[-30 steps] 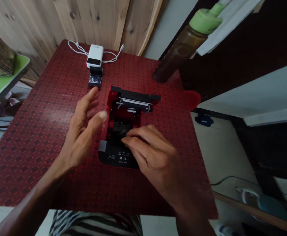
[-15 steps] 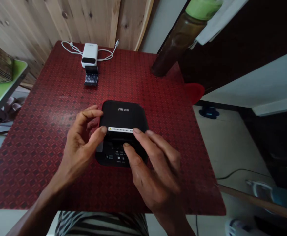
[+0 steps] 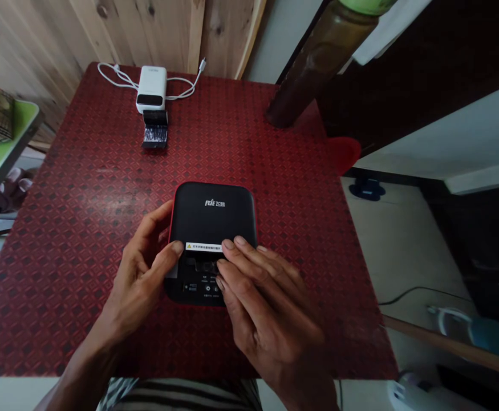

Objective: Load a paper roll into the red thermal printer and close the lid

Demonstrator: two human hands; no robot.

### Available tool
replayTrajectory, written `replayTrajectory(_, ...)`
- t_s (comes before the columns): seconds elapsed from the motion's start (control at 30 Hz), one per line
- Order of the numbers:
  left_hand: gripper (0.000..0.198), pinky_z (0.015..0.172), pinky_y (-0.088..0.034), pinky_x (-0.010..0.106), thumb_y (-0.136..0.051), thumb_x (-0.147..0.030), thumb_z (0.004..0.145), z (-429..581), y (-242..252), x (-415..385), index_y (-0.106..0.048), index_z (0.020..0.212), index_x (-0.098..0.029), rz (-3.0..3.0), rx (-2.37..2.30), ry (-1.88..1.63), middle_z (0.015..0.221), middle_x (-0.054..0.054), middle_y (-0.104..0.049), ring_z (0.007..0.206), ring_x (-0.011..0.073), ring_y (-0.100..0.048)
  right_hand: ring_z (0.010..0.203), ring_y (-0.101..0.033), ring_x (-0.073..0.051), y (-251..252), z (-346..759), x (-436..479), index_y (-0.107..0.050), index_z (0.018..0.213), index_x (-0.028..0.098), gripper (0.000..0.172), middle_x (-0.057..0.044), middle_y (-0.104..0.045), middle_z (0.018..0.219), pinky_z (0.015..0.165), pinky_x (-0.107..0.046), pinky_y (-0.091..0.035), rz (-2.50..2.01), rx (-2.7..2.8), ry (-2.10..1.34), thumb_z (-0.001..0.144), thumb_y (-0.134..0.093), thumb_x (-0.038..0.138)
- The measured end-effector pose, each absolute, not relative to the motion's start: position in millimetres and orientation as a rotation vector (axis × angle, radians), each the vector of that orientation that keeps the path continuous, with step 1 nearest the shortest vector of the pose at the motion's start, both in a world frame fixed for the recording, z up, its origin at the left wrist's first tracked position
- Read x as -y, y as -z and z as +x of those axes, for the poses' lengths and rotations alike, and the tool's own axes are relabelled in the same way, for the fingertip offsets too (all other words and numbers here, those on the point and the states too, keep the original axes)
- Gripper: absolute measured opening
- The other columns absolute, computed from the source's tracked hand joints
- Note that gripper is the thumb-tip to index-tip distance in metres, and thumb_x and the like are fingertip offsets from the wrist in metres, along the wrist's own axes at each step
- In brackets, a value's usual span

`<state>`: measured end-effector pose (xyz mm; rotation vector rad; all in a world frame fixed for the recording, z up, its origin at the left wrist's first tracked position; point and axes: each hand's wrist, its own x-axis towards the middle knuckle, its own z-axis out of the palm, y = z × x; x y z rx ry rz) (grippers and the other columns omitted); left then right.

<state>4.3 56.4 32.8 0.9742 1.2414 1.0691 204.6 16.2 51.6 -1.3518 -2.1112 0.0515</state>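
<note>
A flat black receipt printer (image 3: 215, 222) with red edges, a logo and a white warning strip lies on the red table. My left hand (image 3: 144, 268) grips its left side, thumb on the top face and fingers along the edge. My right hand (image 3: 270, 308) covers the lower right part, its fingers held close together. The fingertips press at the end of the warning strip and the dark slot (image 3: 202, 264) below it. Small buttons (image 3: 209, 288) show under the slot; whatever lies beneath the right fingers is hidden.
A white power bank (image 3: 151, 88) with a white cable and a crumpled black-and-silver strip (image 3: 155, 134) sit at the back left of the patterned red table (image 3: 104, 188). A tall dark bottle (image 3: 317, 63) with a green lid stands at the back right.
My right fingers have closed together and shifted slightly left over the slot. The printer appears a little lower in view, with my left hand still on its side.
</note>
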Motion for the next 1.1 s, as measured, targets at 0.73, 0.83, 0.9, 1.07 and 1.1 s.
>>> replayTrajectory(0.73,0.055,0.133,-0.052,0.059,-0.083,-0.043,0.102,-15.7,-17.6,-37.8,-0.073,0.157,-0.044,0.975,-1.185,-1.052,0.171,-0.001,-0.065,0.163,0.0408,-0.056,0.124,-0.081,-0.031,-9.1,199.1,32.2,-0.056,0.166,0.022,0.065,-0.015,-0.082,0.136,0.101,-0.046,-0.073,-1.584,1.711,-0.076,0.107,-0.082,0.034)
replayTrajectory(0.83,0.055,0.134,-0.051,0.058,-0.083,-0.042,0.102,-14.2,-20.3,-38.4,-0.074,0.156,-0.045,0.974,-1.197,-1.054,0.17,-0.001,-0.067,0.163,0.0403,-0.057,0.125,-0.079,-0.032,-10.3,200.4,27.8,-0.058,0.163,0.019,0.061,-0.016,-0.082,0.132,0.104,-0.047,-0.07,-1.558,1.717,-0.039,0.108,-0.081,0.033)
replayTrajectory(0.9,0.054,0.135,-0.05,0.058,-0.083,-0.041,0.102,-12.6,-22.8,-38.9,-0.074,0.155,-0.045,0.955,-1.202,-1.048,0.169,-0.001,-0.067,0.162,0.0402,-0.059,0.125,-0.078,-0.031,-11.1,201.5,25.9,-0.059,0.162,0.018,0.06,-0.016,-0.082,0.132,0.104,-0.046,-0.069,-1.546,1.722,-0.023,0.108,-0.081,0.034)
replayTrajectory(1.07,0.055,0.131,-0.054,0.06,-0.084,-0.043,0.101,-8.7,-26.7,-39.2,-0.074,0.156,-0.043,0.927,-1.237,-1.046,0.166,0.0,-0.07,0.158,0.0406,-0.062,0.124,-0.078,-0.031,-13.4,202.5,25.7,-0.062,0.159,0.016,0.059,-0.016,-0.082,0.131,0.104,-0.045,-0.068,-1.555,1.727,-0.036,0.106,-0.084,0.031)
replayTrajectory(1.1,0.055,0.131,-0.054,0.06,-0.084,-0.043,0.101,-7.9,-27.1,-39.0,-0.074,0.156,-0.043,0.931,-1.248,-1.048,0.166,0.0,-0.07,0.158,0.0407,-0.061,0.123,-0.078,-0.031,-14.0,202.5,25.9,-0.062,0.159,0.016,0.06,-0.015,-0.082,0.131,0.104,-0.045,-0.068,-1.561,1.729,-0.038,0.105,-0.084,0.03)
